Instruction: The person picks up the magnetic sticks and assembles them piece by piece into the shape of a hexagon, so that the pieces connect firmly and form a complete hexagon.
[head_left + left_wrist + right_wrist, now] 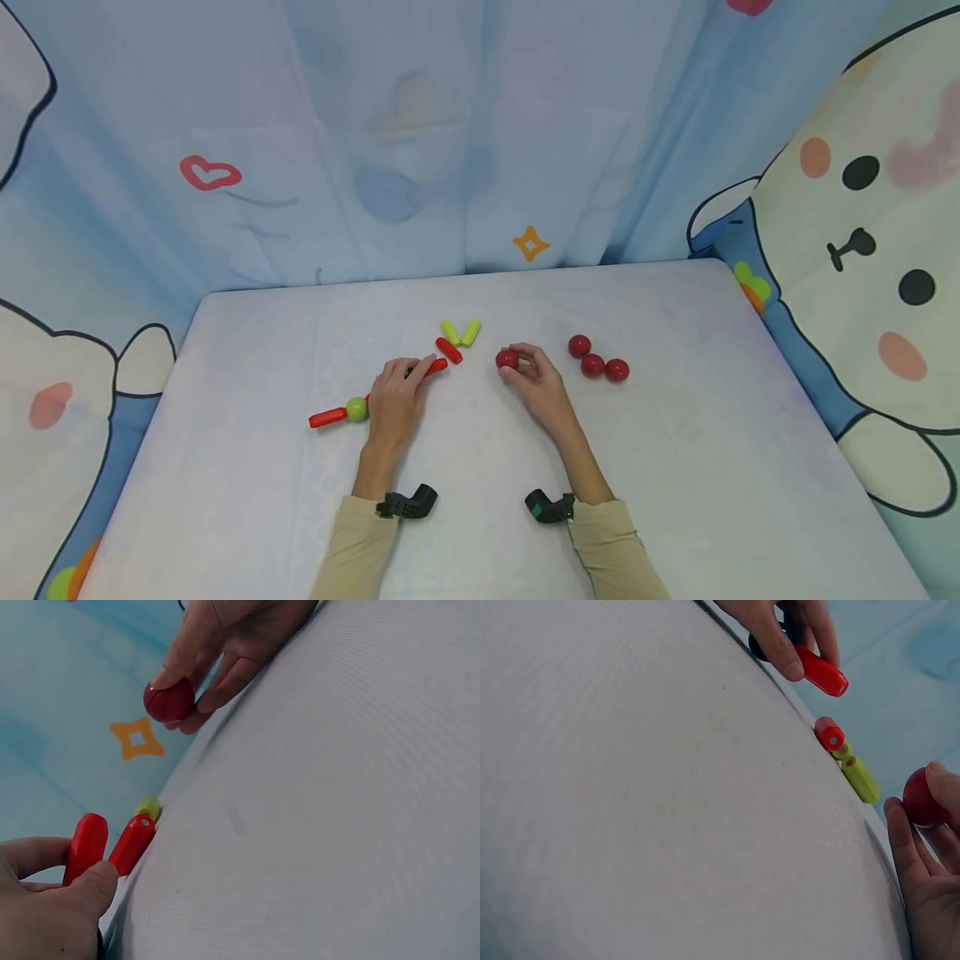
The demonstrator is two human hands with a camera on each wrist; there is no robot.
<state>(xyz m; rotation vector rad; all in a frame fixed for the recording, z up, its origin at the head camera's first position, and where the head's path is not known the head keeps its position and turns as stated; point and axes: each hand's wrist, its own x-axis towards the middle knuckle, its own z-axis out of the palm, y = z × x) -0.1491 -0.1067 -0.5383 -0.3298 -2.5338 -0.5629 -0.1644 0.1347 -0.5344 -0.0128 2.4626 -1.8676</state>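
Note:
My left hand [396, 400] pinches a red stick-shaped bead [88, 847] between thumb and fingers. It belongs to a row of beads that passes under the hand; a green round bead [357, 408] and another red stick bead [327, 418] show on the row's left side, while the middle is hidden by the hand. In the right wrist view a dark piece [759, 648] shows behind the left fingers. My right hand [538, 385] holds a dark red round bead [507, 358] between thumb and fingertips, to the right of the left hand.
A loose red stick bead [448, 350] and two yellow-green stick beads [471, 332] lie beyond the hands, near the middle. Several dark red round beads [592, 365] lie right of the right hand. A pale cloth covers the table [675, 467]; a blue patterned curtain [390, 125] hangs behind.

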